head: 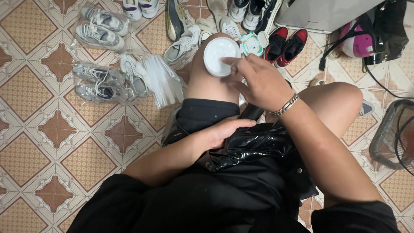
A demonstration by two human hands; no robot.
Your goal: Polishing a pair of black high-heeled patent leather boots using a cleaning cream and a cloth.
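- White round tub (221, 56) balanced on the left knee, lid side up, well above the floor tiles.
- Right hand (258, 82) over its right edge, index fingertip pressing onto the white top, other fingers curled loosely; not clamped around it.
- Silver chain bracelet (285, 105) sitting on that wrist.
- Left hand (227, 129) lying relaxed on the lap, fingers half curled, resting against crumpled black plastic bag (254, 146); whether gripping it, cannot tell.
- Grey sneakers in clear bags (101, 80) spread across the patterned tile floor (39, 142) to the left.
- Red-and-black sneakers (286, 43) just beyond the tub, near more white pairs.
- Wire fan guard (394, 133) at far right.
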